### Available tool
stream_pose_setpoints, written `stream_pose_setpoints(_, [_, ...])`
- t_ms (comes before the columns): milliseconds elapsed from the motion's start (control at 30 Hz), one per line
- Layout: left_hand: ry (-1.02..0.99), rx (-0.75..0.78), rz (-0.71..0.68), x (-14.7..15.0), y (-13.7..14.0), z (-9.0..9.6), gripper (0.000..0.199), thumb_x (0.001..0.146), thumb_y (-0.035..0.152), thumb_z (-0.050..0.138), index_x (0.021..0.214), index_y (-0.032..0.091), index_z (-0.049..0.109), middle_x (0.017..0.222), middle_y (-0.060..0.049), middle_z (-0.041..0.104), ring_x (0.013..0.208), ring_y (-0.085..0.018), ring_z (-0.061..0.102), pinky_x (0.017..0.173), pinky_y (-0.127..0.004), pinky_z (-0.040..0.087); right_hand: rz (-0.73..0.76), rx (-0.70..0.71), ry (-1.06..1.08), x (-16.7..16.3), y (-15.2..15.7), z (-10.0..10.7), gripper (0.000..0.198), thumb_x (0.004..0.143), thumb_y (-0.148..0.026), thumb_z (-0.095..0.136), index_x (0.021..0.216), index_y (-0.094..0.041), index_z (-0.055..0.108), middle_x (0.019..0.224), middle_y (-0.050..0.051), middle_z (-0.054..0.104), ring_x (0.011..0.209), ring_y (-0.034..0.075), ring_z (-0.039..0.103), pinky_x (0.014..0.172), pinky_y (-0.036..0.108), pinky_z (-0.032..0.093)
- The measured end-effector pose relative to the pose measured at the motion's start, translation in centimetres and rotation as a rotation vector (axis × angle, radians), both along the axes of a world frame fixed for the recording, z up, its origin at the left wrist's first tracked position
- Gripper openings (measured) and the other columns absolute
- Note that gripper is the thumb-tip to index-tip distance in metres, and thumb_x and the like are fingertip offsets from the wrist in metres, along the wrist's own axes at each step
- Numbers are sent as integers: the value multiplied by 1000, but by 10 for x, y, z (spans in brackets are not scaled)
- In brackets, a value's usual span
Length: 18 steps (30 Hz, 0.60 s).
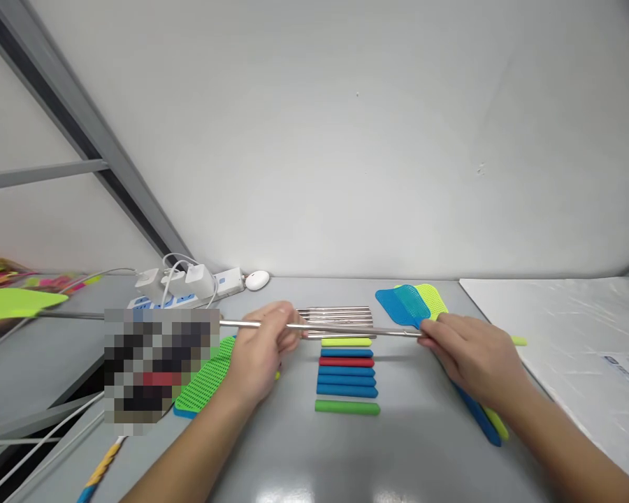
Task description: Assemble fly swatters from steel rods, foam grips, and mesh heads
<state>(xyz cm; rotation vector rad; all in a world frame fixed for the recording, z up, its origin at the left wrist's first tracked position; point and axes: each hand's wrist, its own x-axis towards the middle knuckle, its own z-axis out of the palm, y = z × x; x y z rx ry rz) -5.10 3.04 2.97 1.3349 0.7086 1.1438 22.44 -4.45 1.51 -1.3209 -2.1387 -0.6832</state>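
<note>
Reaching up from the frame's bottom edge and lower right corner, our forearms slant inward to a thin shiny silver metal rod (388, 332), nearly level across the centre. Our left hand (259, 349) curls its thumb and fingers around it left of centre; our right hand (474, 353), palm down, grips its right end. Between our wrists, slim pointed blue, red, green and yellow-green tubes (346, 372) lie on the glossy grey bench (424, 454).
</note>
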Motion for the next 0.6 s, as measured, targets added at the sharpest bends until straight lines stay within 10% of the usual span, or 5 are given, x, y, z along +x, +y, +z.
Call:
stream_pose_setpoints(400, [-360,64,398,-4,18,30,47,94,24,46,51,19,30,47,7,23,44,-8,21,55,-25,36,-101,10,22,52,9,10,25,97,-33,49,78,-19,57,64,-1,54,59,14,46,68,31,34])
stream_pose_setpoints(600, [-296,4,294,10,3,9,45,97,39,46,58,19,38,52,5,31,48,-10,29,49,-24,30,-33,12,52,28,5,4,18,95,-31,54,83,-18,58,67,0,56,61,14,46,65,29,33])
